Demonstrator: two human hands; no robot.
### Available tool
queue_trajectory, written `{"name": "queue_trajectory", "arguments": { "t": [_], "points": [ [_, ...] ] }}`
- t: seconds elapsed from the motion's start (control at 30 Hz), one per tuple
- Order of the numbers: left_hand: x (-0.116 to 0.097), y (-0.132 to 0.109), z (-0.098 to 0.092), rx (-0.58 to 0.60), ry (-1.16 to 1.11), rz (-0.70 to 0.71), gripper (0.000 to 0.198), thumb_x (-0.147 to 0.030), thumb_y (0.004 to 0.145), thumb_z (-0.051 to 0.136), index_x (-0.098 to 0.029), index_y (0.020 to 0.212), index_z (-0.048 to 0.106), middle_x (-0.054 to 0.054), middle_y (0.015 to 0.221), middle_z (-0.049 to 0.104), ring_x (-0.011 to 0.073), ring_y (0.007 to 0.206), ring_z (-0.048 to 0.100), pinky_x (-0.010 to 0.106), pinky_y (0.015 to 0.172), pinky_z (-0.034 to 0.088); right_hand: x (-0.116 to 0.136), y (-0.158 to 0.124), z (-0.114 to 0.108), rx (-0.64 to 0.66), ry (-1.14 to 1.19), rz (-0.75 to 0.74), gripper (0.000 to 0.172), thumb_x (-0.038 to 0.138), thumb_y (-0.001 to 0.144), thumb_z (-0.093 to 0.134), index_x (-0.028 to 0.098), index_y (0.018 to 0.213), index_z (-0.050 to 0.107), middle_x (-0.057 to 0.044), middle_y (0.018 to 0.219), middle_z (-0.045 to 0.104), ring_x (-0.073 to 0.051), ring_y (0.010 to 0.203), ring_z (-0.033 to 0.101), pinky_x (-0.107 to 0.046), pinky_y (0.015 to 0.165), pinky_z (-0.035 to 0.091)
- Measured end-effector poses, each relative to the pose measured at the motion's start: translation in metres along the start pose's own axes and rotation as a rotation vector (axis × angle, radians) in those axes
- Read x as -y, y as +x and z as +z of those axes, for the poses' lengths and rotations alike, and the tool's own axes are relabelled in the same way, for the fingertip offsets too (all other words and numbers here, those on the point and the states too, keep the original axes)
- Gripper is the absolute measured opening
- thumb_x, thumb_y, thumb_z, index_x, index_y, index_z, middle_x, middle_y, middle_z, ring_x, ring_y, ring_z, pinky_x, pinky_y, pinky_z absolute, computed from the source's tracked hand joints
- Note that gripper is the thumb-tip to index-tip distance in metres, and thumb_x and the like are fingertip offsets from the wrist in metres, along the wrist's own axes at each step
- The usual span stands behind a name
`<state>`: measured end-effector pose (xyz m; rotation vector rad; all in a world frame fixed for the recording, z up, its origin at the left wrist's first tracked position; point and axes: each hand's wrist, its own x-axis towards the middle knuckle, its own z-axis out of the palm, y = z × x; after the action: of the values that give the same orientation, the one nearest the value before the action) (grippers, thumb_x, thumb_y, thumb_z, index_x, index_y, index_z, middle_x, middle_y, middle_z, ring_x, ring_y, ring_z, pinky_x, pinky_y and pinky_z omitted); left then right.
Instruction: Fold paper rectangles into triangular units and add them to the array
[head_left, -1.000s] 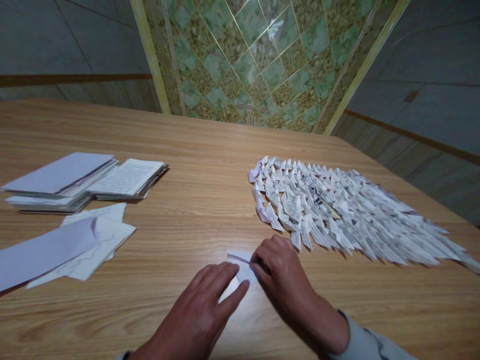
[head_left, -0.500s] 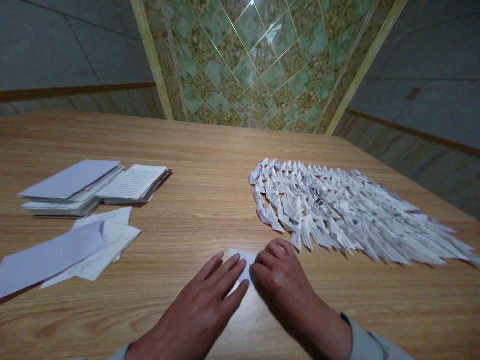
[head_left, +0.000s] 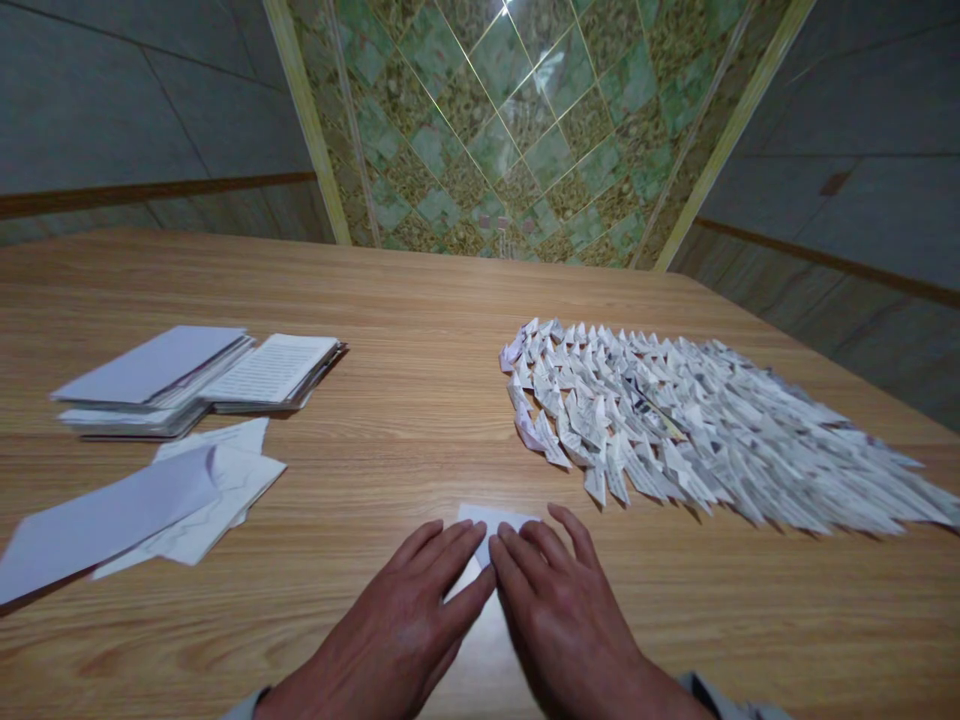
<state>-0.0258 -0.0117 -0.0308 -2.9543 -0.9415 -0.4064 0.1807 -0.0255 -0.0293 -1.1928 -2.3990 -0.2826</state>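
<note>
A small white paper [head_left: 487, 520] lies on the table at the bottom centre, its upper edge showing past my fingertips. My left hand [head_left: 420, 610] rests palm down on its left part, fingers stretched out and thumb pointing at the middle. From the right, my right hand [head_left: 562, 600] lies flat with its fingers spread, the index fingertip on the paper near my left fingertips. Both hands hide much of the sheet. Neither hand grasps anything that I can see.
Many folded paper pieces [head_left: 675, 430] stand in dense rows on the right of the wooden table [head_left: 405, 400]. On the left are stacked sheets [head_left: 150, 365], a printed stack [head_left: 274, 370] and loose papers [head_left: 112, 510]. A tiled wall stands beyond.
My right hand has uncurled and flattened, moving slightly left and down, its fingers now spread on the paper. More of the paper's upper edge shows. My left hand has barely moved.
</note>
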Motion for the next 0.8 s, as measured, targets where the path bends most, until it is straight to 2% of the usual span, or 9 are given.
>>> {"name": "queue_trajectory", "arguments": {
  "t": [0.2,0.37,0.43,0.53,0.6,0.7,0.8],
  "points": [
    [0.0,0.0,-0.003,0.023,0.03,0.006,0.051,-0.005,0.088,0.058,-0.022,0.136,0.055,0.018,0.14,0.063,0.0345,0.125,0.062,0.054,0.099,0.052,-0.007,-0.007,-0.003,0.031,-0.004,-0.024,0.023,0.017,0.093,0.066,0.016,0.116,0.067,-0.006,0.116,0.074,-0.027,0.106,0.059,-0.048,0.116,0.015],
    [0.002,0.004,-0.01,0.015,-0.13,-0.073,0.036,-0.015,0.09,0.067,-0.022,0.125,0.062,0.011,0.137,0.067,0.032,0.121,0.064,0.05,0.101,0.05,-0.013,-0.008,-0.006,0.021,0.043,0.041,0.02,0.02,0.088,0.075,0.02,0.106,0.068,-0.001,0.106,0.076,-0.025,0.098,0.061,-0.046,0.115,0.016],
    [0.006,0.011,-0.011,-0.004,-0.215,-0.122,0.028,-0.018,0.092,0.067,-0.022,0.119,0.065,0.009,0.128,0.071,0.0296,0.112,0.067,0.047,0.097,0.052,-0.015,-0.005,-0.008,0.03,0.074,0.073,0.015,0.022,0.085,0.078,0.022,0.097,0.068,0.0,0.098,0.076,-0.024,0.092,0.062,-0.046,0.114,0.018],
    [0.014,0.027,-0.012,0.005,-0.288,-0.223,0.009,-0.019,0.096,0.063,-0.021,0.1,0.071,0.005,0.1,0.076,0.0258,0.091,0.068,0.043,0.083,0.053,-0.016,0.0,-0.009,0.046,0.121,0.105,0.016,0.023,0.081,0.083,0.023,0.085,0.067,0.002,0.086,0.073,-0.022,0.086,0.06,-0.046,0.111,0.023],
    [0.02,0.039,-0.012,0.018,-0.298,-0.314,0.01,-0.018,0.096,0.062,-0.02,0.091,0.071,0.005,0.091,0.073,0.0255,0.088,0.065,0.041,0.08,0.052,-0.017,0.003,-0.008,0.042,0.149,0.115,0.017,0.022,0.08,0.083,0.023,0.082,0.067,0.002,0.082,0.072,-0.022,0.084,0.059,-0.046,0.11,0.025],
    [0.027,0.048,-0.014,0.026,-0.328,-0.378,0.015,-0.011,0.09,0.069,-0.02,0.102,0.07,0.007,0.107,0.069,0.027,0.102,0.061,0.041,0.087,0.049,-0.019,0.005,-0.007,0.014,0.194,0.123,0.013,0.02,0.082,0.081,0.022,0.081,0.068,0.002,0.081,0.071,-0.021,0.083,0.058,-0.046,0.107,0.029],
    [0.03,0.048,-0.015,0.091,-0.365,-0.41,0.021,-0.012,0.088,0.07,-0.022,0.107,0.068,0.006,0.104,0.065,0.0263,0.099,0.059,0.039,0.084,0.048,-0.021,0.007,-0.007,0.015,0.24,0.145,0.011,0.016,0.086,0.077,0.022,0.081,0.069,0.0,0.083,0.071,-0.021,0.083,0.057,-0.044,0.101,0.035]
  ]
}}
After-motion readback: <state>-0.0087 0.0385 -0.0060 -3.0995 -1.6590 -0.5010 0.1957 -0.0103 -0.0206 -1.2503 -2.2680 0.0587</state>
